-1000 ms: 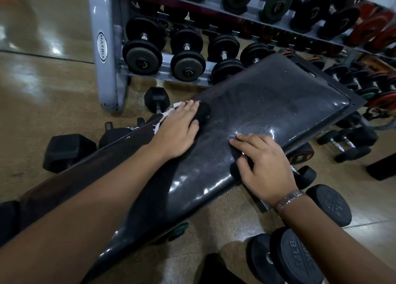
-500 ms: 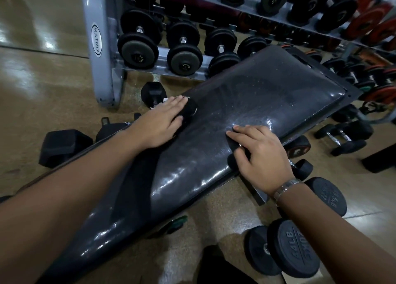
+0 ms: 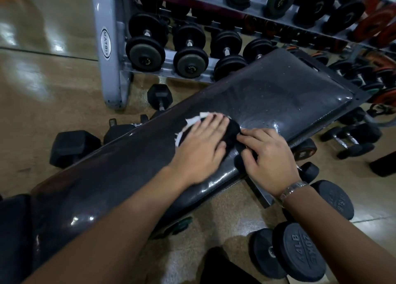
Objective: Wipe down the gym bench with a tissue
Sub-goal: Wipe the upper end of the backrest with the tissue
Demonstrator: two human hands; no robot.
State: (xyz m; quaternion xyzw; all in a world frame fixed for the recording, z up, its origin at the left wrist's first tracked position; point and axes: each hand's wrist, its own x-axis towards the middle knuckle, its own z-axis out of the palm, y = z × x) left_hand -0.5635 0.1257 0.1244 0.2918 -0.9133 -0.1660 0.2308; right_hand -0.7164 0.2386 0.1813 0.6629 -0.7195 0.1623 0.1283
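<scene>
Two hands are set close together on the gym bench (image 3: pixel 278 95), the left hand (image 3: pixel 203 142) pressed with straight fingers (image 3: pixel 214 123) on the ragged tissue (image 3: pixel 196 119) mid-pad, the right hand (image 3: pixel 272 153) curled over the near edge, where the thin tissue may be shredded by hard rubbing.

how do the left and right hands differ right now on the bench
The left hand lies flat, fingers straight, pressing the tissue on the bench; the right hand bends its fingers over the near edge. The right wrist wears a metal band; the left wrist is bare. Both touch the bench.
</scene>
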